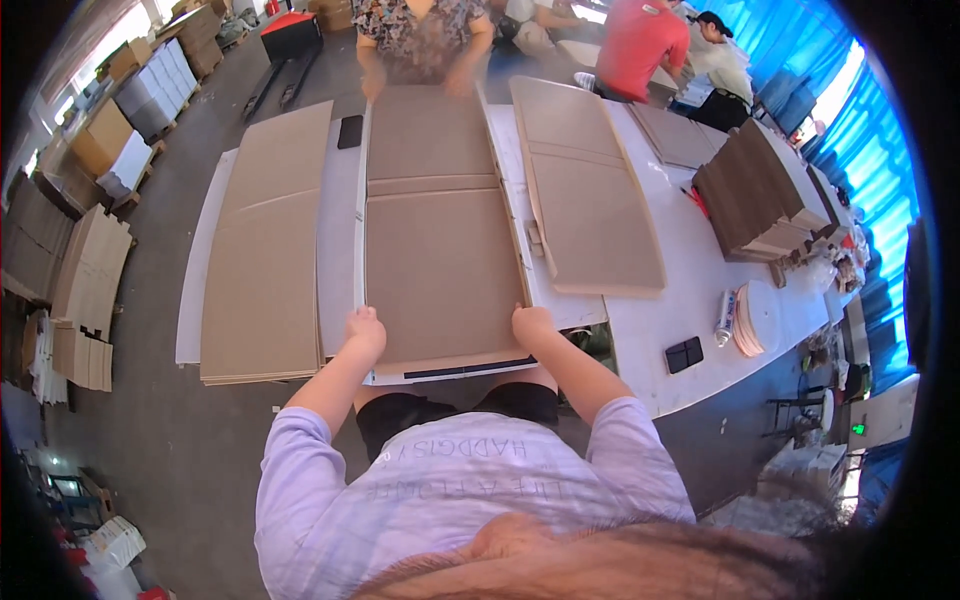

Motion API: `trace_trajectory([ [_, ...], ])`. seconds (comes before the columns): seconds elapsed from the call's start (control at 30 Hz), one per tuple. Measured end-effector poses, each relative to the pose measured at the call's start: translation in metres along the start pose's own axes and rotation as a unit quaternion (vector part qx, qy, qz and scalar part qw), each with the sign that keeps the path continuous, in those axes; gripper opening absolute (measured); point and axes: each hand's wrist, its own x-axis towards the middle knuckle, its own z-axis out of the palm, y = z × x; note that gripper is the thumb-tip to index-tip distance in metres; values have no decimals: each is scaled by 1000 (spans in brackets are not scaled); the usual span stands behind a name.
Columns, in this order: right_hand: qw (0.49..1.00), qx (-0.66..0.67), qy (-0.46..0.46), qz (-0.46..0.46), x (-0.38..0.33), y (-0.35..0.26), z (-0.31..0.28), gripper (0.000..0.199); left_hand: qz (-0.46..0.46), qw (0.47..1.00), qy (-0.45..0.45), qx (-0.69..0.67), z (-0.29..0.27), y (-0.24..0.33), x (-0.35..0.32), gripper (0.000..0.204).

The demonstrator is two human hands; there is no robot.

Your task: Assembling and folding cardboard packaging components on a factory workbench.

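Note:
A long brown cardboard sheet [440, 260] with a crease across it and white edging along its sides lies before me, running away to the far side of the table. My left hand [366, 330] is closed on its near left edge. At the near right edge, my right hand [530, 322] grips it too, fingers curled over the side. Another person [425, 40] stands at the far end, both hands by the sheet's far corners. The undersides of my fingers are hidden.
To the left lies a stack of cardboard sheets [265, 250], with a dark phone [350, 131] beyond it. On the right are more sheets [590, 190], a folded-cardboard pile [755, 195], a tape roll [758, 318], a can [726, 316] and a black phone [684, 355].

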Motion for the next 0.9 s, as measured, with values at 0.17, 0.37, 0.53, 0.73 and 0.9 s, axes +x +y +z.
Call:
trace_trajectory([
  [0.17,988,-102,-64,-99,-12,1,-23,32,-18,962,265,-60,69,8,15,48],
  [0.37,1000,7,24,-6,-16,1,-12,32,-30,972,221,-71,34,8,0,57],
  [0.53,999,-6,-24,-43,-15,2,-23,29,10,998,60,1,-3,-1,-7,59],
  [0.73,965,14,239,-104,-24,-2,-15,52,-23,930,355,-95,23,10,30,75],
  [0.9,992,-6,109,-66,-18,-11,-11,63,-50,978,167,-118,7,15,14,85],
])
